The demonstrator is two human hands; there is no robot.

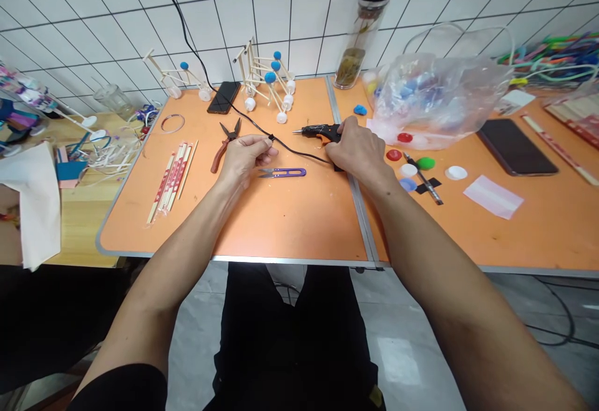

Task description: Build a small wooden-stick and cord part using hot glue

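Note:
My right hand [360,146] is wrapped round the handle of a black glue gun [318,131], which lies low over the orange table with its nozzle pointing left. From its handle a black cord [299,151] runs left and up the tiled wall. My left hand [248,156] pinches that cord between thumb and fingertips. Just beside the left hand lie red-handled pliers [218,156] and purple thread snips [292,173]. Farther left are wrapped chopsticks [172,177]. Behind my hands stand stick frames [262,77] with blue and white caps.
A tall glass bottle [353,55] and a plastic bag [430,99] stand along the back. Coloured caps [425,163], a pen [423,179] and a phone [517,146] lie at right. Another phone [223,97] is near the wall. A metal seam [355,193] crosses the orange table [290,230].

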